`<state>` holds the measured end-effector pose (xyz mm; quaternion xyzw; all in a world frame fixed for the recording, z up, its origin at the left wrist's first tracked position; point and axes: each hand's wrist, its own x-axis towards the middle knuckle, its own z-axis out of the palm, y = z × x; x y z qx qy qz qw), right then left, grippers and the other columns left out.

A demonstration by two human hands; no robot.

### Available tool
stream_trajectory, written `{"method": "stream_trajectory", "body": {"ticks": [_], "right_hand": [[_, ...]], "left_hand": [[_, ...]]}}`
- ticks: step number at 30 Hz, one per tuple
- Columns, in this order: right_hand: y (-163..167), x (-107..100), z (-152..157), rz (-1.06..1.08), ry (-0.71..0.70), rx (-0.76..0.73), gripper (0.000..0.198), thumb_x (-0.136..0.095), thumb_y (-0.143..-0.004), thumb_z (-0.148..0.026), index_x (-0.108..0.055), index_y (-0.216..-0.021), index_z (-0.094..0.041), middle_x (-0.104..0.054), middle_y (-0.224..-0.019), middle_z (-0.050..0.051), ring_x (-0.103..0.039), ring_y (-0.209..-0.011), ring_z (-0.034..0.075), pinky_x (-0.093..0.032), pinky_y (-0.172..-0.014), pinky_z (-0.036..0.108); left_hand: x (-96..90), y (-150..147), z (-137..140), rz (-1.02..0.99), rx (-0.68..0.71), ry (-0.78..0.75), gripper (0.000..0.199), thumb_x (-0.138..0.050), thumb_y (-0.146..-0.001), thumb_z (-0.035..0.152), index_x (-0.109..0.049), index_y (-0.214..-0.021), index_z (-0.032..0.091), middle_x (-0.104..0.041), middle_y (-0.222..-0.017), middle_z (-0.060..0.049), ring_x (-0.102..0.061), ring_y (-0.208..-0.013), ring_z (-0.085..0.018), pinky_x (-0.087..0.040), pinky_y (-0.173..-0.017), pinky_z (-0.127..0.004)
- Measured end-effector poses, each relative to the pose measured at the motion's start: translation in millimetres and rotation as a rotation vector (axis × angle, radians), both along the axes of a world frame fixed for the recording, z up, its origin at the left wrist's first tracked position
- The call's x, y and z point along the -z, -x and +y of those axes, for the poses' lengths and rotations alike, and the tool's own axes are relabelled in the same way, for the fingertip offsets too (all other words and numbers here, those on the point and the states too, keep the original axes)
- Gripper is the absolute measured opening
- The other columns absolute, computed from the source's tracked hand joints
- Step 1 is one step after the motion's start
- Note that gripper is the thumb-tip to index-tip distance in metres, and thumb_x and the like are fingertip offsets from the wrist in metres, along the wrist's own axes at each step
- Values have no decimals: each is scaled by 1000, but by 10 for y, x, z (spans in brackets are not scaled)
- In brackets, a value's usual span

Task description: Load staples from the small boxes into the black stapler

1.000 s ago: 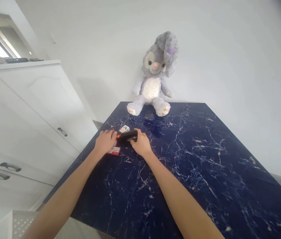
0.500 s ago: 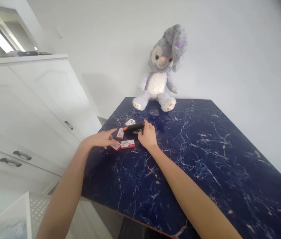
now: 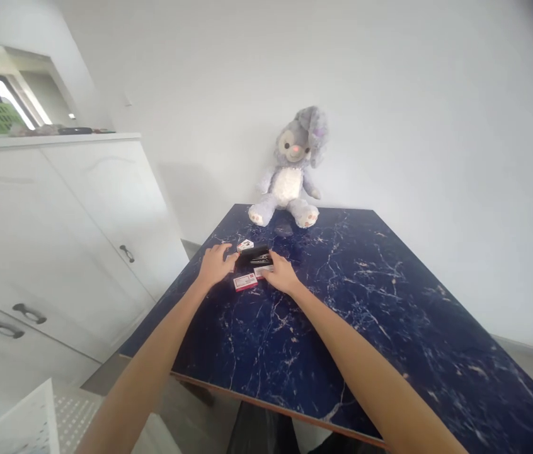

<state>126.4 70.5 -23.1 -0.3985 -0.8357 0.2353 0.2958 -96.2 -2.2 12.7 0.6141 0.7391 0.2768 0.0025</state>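
Observation:
A black stapler with silvery metal parts lies on the dark blue marbled table. My right hand is closed around its right end, the thumb over a red-and-white box. At the stapler's left end is my left hand, palm down, fingers apart, one digit touching or very near that end. A second red-and-white box lies flat in front of the stapler. Part of another small box shows beside my left hand, mostly hidden. Behind the stapler sits a small white box.
A grey plush rabbit sits at the table's far edge against the wall. White cabinets with dark handles stand to the left. A white perforated container is at the lower left, below table height.
My left hand has moved from the front-left box to the stapler's left end. The boxes near the hands are rearranged, and the stapler looks turned. The camera view has shifted.

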Motion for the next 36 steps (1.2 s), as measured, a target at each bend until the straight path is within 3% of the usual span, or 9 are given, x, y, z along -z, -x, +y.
{"method": "stream_trajectory", "body": {"ticks": [4,8,11,17,21,24,27,31,36], "right_hand": [[-31,-40,-11,-48,-44,-59,49,-62,-85,-29,-52,-131,-17,-65,-122,11,-60,-114,25,-43,-100,38],[-57,-81,-63,-12,-45,-127,43,-61,-88,-27,-54,-128,-15,-65,-122,11,-60,-112,23,-43,-99,35],[-213,-116,-136,10,-16,-119,45,-64,-86,-26,-54,-128,-14,-65,-122,12,-60,-111,23,-43,-97,34],[-1049,-197,-331,-35,38,-237,23,-67,-82,-32,-65,-99,-17,-69,-92,3,-63,-82,19,-47,-78,31],[-1518,-252,-485,47,136,-265,32,-63,-82,-24,-65,-113,-19,-70,-103,2,-64,-90,20,-47,-84,32],[-1646,-294,-566,84,135,-227,42,-63,-82,-22,-60,-124,-22,-69,-112,3,-64,-96,20,-46,-88,33],[-1665,-326,-571,26,61,-192,27,-64,-83,-25,-66,-110,-22,-71,-97,1,-64,-83,17,-46,-78,29],[-1639,-285,-516,-18,15,-130,15,-66,-85,-32,-68,-96,-21,-69,-84,0,-60,-72,15,-43,-68,26],[-1552,-185,-516,10,-11,-10,20,-70,-84,-37,-68,-98,-22,-68,-88,2,-61,-76,16,-42,-68,26]], "left_hand": [[89,180,260,-73,197,122,52,-44,-95,50,-53,-140,26,-45,-153,-8,-36,-143,-29,-26,-115,-49],[49,80,274,-150,393,125,52,-47,-93,51,-59,-134,22,-62,-135,-10,-58,-121,-28,-42,-104,-43],[26,-70,149,-134,486,101,53,-56,-88,51,-61,-130,18,-69,-120,-10,-63,-106,-27,-48,-96,-39],[114,-689,-103,-86,662,88,54,-67,-83,42,-60,-131,20,-65,-128,-11,-57,-115,-30,-43,-101,-44],[86,-1202,-114,-105,864,96,48,-60,-90,44,-59,-132,22,-61,-134,-11,-55,-120,-28,-41,-105,-42],[49,-1264,-80,-63,807,76,46,-45,-98,47,-57,-136,23,-59,-136,-10,-52,-124,-27,-37,-108,-44],[37,-1071,-35,40,649,72,48,-32,-102,45,-57,-136,23,-59,-135,-9,-50,-126,-26,-32,-112,-45],[25,-849,-9,99,391,177,53,-44,-95,54,-60,-133,20,-63,-120,-13,-63,-105,-27,-47,-93,-39],[9,-918,-30,-108,444,242,44,-48,-95,48,-61,-130,24,-74,-108,-7,-69,-95,-25,-50,-86,-35]]}}
